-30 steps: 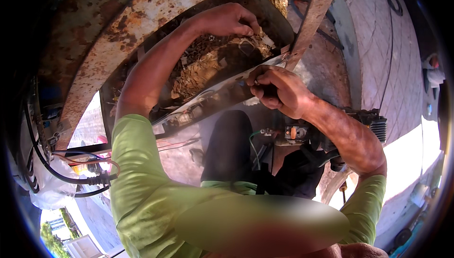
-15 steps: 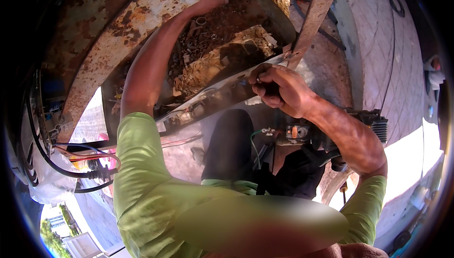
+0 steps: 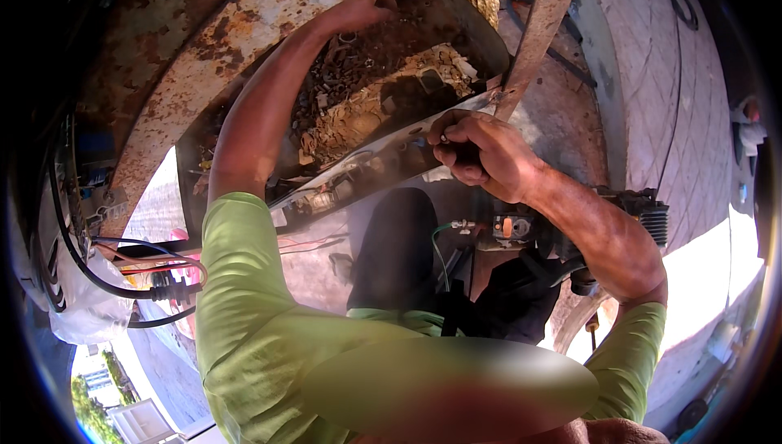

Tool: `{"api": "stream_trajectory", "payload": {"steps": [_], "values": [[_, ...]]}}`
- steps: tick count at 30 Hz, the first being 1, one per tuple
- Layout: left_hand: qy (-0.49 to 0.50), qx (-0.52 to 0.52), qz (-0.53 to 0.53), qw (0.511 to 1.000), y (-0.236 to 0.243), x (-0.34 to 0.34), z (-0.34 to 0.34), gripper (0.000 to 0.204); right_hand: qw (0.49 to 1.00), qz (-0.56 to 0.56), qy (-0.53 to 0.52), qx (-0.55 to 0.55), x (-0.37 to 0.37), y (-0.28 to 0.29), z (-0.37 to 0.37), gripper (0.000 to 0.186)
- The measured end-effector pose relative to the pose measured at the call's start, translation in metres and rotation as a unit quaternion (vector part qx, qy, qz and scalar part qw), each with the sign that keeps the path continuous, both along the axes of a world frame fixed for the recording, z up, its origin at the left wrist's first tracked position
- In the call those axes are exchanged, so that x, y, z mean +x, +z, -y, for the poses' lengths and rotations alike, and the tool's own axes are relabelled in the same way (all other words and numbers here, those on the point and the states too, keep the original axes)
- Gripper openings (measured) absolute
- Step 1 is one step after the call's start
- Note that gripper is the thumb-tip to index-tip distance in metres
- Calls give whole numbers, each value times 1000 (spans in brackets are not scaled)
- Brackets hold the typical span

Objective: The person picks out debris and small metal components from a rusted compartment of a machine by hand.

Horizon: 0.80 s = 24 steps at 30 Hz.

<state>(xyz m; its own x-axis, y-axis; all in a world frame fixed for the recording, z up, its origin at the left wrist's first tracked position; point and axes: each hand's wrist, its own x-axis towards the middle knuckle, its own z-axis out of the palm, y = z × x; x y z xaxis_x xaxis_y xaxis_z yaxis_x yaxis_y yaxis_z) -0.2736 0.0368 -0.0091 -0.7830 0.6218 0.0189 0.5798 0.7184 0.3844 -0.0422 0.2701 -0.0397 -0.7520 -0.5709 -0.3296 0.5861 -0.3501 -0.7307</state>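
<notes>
My left hand [image 3: 365,9] reaches up into the far end of a rusty metal tray [image 3: 456,37]. Its fingers curl down among loose nuts, bolts and brown debris [image 3: 371,98], and I cannot see whether they hold anything. My right hand [image 3: 482,151] is closed at the tray's near rim [image 3: 383,163], thumb and fingers pinched together there. What sits between the fingertips is too small to make out. Both arms wear green sleeves.
A wide rusty curved plate [image 3: 220,45] arches over the left. A rusty flat bar [image 3: 547,12] runs up from the tray's right corner. Black and red cables [image 3: 130,277] hang at the left. A small engine part with fins [image 3: 648,216] lies below my right forearm, above patterned paving [image 3: 652,77].
My left hand has moved from the middle of the debris up to the far end of the tray. My right hand has stayed at the near rim.
</notes>
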Motion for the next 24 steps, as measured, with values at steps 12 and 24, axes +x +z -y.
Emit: {"api": "stream_trajectory", "payload": {"steps": [12,24], "values": [[24,5,-20,1000,-4,-3,2,21,1000,11,4,-29,-1,-3,-2,21],[-77,-97,-193,973,-47,-31,-2,33,1000,10,1,-20,-1,-3,0,21]]}}
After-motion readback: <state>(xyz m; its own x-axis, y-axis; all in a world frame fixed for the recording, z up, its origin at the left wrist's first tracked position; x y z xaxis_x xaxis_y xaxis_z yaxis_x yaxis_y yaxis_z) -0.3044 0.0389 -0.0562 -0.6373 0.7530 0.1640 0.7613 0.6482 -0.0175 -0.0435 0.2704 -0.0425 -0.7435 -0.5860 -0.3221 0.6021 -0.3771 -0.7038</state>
